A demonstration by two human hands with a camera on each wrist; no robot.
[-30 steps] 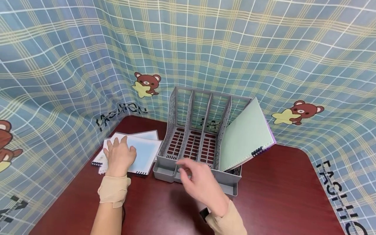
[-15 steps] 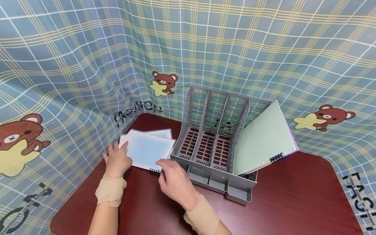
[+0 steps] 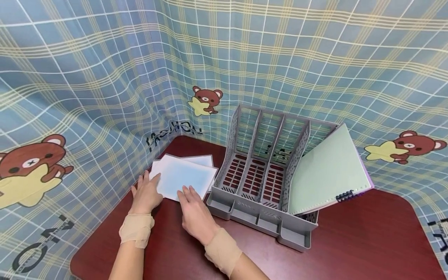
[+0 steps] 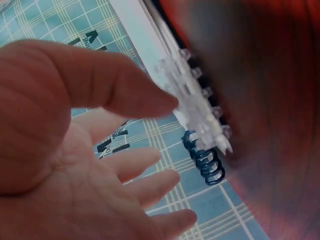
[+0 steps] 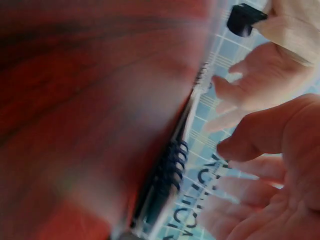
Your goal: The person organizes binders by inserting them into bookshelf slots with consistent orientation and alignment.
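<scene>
Fingers of the left hand (image 3: 144, 195) spread, thumb apart, at the left edge of the top notebook (image 3: 185, 175); those of the right hand (image 3: 196, 216), extended close together, lie at its near edge. Neither hand visibly pinches anything; whether the fingertips touch cannot be told. Work appears partly done: right of both sets of fingers, a green notebook (image 3: 327, 173) leans in the rack's (image 3: 297, 224) rightmost slot, while the notebooks between and beyond the fingers remain outside it, overlapping flat. The top cover is smooth, rectangular, white shading to pale blue. Beside the left thumb run a clear coil (image 4: 200, 105) and a dark coil (image 4: 205, 160). The rack is grey, apparently plastic, with perforated walls.
</scene>
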